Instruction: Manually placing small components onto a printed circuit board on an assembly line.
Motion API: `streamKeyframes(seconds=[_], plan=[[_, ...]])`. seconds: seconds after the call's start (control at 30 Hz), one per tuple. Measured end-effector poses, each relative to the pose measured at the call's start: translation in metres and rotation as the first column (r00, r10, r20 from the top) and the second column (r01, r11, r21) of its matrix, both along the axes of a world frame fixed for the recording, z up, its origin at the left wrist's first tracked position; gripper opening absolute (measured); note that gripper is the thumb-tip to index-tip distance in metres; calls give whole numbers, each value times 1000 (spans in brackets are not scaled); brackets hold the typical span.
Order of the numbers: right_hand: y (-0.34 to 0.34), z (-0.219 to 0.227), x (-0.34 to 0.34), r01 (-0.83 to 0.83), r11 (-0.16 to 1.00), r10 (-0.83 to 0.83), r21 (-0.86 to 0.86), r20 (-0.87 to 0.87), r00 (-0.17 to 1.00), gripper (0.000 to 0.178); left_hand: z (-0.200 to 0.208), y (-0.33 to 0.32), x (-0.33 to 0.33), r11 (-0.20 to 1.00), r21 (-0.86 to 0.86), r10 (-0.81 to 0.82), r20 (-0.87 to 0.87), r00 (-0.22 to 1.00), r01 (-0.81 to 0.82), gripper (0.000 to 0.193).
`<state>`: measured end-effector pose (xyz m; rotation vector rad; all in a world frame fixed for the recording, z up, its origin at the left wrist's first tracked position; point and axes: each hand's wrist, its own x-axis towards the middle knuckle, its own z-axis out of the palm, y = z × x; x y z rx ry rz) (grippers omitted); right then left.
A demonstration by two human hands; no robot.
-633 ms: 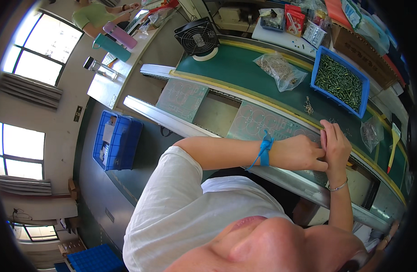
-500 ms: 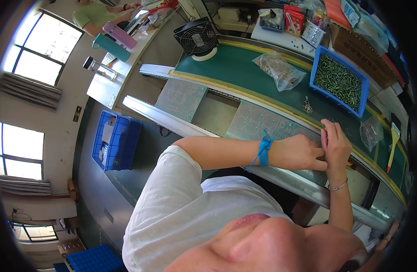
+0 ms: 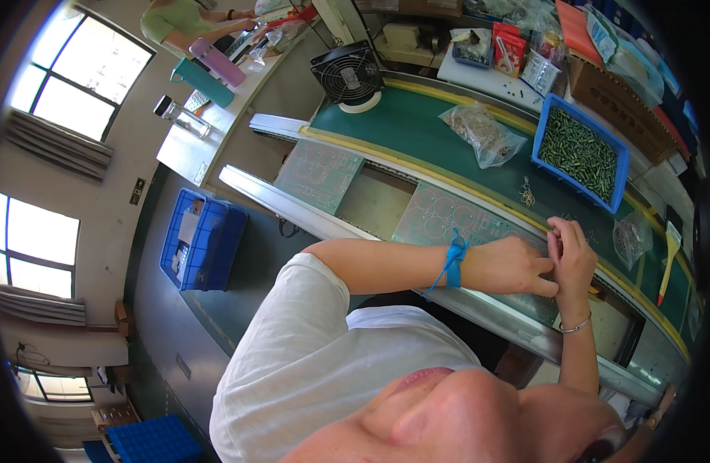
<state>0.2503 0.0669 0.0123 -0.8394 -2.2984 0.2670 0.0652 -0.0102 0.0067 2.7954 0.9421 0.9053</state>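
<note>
My left hand (image 3: 510,266), with a blue band tied at the wrist, reaches across a green circuit board (image 3: 447,216) marked with large circles. Its fingers are curled, their tips against my right hand (image 3: 575,258), which wears a thin bracelet. The right fingers are bent together in a pinch. Whatever either hand holds is hidden or too small to name. Both hands are over the board's right end, which they partly cover. Just beyond them, a small cluster of thin metal pieces (image 3: 527,193) lies on the green belt (image 3: 416,127).
Behind the hands stand a blue tray (image 3: 537,147) of small green cylindrical parts and a clear bag (image 3: 484,135) of tan pieces. A brush (image 3: 669,262) and another bag (image 3: 631,235) lie at right. Leftward are a second board (image 3: 318,176), a fan (image 3: 347,76) and metal rails (image 3: 285,202).
The whole view has shifted slightly, with the background moving a little to the right. My hands stay together over the board in nearly the same pose.
</note>
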Motion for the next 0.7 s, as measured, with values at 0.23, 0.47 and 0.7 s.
streamKeyframes(seconds=[0.23, 0.47, 0.7], plan=[[-1, 1, -3, -18, 999, 17, -43, -29, 999, 28, 0, 1, -3, 1000, 27, -10, 45, 999, 9, 35], [-5, 2, -6, -34, 999, 34, -18, -23, 999, 27, 0, -2, 0, 1000, 10, -24, 57, 998, 23, 32], [-3, -3, -8, -28, 999, 27, -33, -8, 1000, 21, -3, -4, -2, 999, -2, -35, 68, 997, 35, 28]])
